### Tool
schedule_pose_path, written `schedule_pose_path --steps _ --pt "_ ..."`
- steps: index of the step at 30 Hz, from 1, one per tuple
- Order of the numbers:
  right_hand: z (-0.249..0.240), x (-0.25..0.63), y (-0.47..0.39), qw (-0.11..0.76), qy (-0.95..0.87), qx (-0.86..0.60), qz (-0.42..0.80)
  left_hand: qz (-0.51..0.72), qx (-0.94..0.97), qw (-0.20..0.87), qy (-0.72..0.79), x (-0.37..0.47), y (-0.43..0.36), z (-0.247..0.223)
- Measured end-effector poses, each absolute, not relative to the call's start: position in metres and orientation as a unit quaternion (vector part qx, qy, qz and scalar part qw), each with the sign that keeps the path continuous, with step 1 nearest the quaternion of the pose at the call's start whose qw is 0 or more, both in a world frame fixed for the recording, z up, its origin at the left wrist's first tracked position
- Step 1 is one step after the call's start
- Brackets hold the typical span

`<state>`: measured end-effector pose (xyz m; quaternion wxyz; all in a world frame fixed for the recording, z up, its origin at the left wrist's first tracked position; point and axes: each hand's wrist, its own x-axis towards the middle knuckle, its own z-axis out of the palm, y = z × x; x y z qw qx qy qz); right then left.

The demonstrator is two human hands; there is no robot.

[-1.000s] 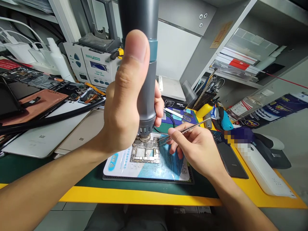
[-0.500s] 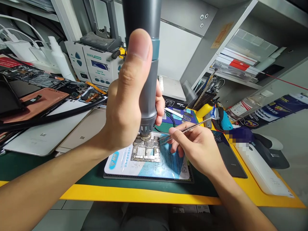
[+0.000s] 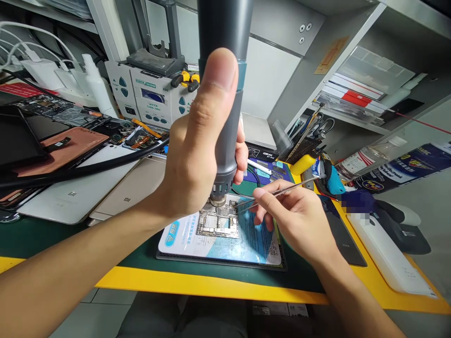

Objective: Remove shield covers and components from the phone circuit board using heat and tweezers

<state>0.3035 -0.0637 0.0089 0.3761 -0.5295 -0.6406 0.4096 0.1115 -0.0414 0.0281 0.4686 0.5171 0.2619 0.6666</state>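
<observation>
Left hand [image 3: 197, 159] is wrapped tight round the grey hot air wand [image 3: 225, 94], nozzle hanging just over the top edge of the circuit board [image 3: 218, 223] on the blue-white mat [image 3: 246, 244]; right hand [image 3: 296, 218] pinches tweezers [image 3: 278, 192], tips at the board's upper right corner

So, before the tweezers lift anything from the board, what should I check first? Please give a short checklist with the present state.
1. Left hand grips the hot air handle firmly: ok.
2. Nozzle stands over the circuit board's top edge: ok.
3. Right hand pinches the tweezers: ok.
4. Tweezer tips reach the board beside the nozzle: ok.
5. Solder melted: cannot tell.
6. Board lies flat on the blue mat: ok.
</observation>
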Motion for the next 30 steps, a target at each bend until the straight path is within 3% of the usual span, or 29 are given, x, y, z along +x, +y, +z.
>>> schedule_pose_path --steps 7,15,30 --pt "0.0041 0.2998 -0.0686 0.388 -0.639 -0.504 0.432 0.663 0.521 0.463 0.274 0.1107 -0.0419 0.0276" --pt "0.0064 0.2971 -0.0686 0.369 -0.71 -0.495 0.339 0.662 0.52 0.463 0.278 0.1097 -0.0417 0.0279" --pt "0.0065 0.2976 -0.0711 0.367 -0.711 -0.489 0.347 0.661 0.517 0.468 0.276 0.1094 -0.0412 0.0282"
